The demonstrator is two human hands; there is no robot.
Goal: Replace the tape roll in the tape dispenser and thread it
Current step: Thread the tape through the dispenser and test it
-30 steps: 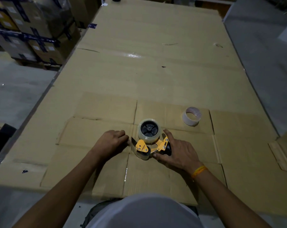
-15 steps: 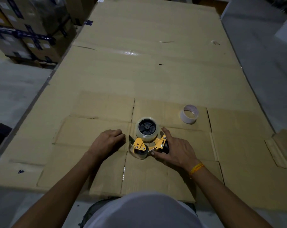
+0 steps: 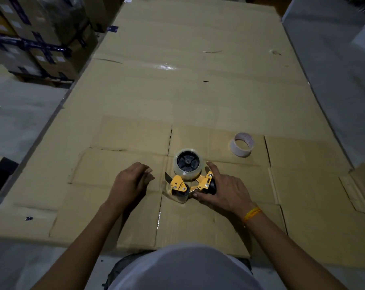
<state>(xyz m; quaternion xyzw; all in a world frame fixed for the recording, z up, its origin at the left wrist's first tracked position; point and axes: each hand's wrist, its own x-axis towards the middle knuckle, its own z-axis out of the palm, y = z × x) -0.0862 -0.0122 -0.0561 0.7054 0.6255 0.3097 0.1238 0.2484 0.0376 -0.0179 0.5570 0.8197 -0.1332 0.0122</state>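
On the cardboard-covered tabletop [image 3: 198, 97] your tape dispenser [image 3: 190, 184] lies on its side, just in front of you, a clear tape roll [image 3: 187, 164] seated on its hub. Your right hand [image 3: 223, 189] grips the handle; if that hold slackens, the frame can skid as you pull. Your left hand [image 3: 131, 181], loosely curled and empty, sits just beside the blade; reach carelessly and the teeth nick you, or the loose tape end folds back onto itself.
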